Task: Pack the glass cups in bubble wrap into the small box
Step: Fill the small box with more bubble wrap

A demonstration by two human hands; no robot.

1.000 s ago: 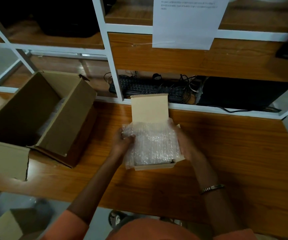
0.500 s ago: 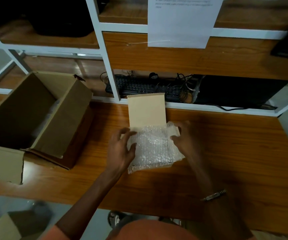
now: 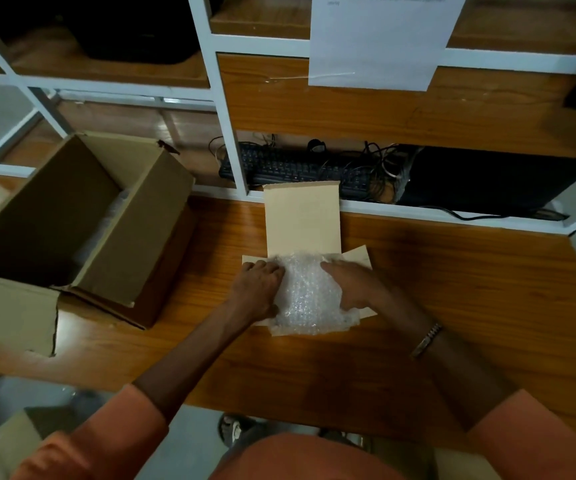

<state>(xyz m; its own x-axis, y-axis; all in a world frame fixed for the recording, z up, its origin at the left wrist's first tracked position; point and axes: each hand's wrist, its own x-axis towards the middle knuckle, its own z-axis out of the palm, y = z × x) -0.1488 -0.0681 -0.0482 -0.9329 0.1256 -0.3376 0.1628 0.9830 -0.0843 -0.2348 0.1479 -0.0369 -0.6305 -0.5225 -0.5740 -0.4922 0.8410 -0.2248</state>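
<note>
A small tan box (image 3: 303, 220) lies in the middle of the wooden table with its lid flap standing open toward the shelves. A bubble-wrap bundle (image 3: 309, 296) fills the box; the glass inside the wrap is hidden. My left hand (image 3: 257, 289) presses on the bundle's left side, fingers curled over its top edge. My right hand (image 3: 352, 284) lies flat on the right side, index finger stretched over the wrap. Both hands push the bundle down into the box.
A large open cardboard box (image 3: 82, 220) sits at the table's left with some bubble wrap inside. Behind the small box, white shelf frames (image 3: 231, 147) hold a black keyboard (image 3: 293, 168) and tangled cables. A paper sheet (image 3: 380, 39) hangs from the upper shelf.
Both hands moved from the bundle's sides onto its top. The bubble wrap sits lower and flatter in the small box than a second ago.
</note>
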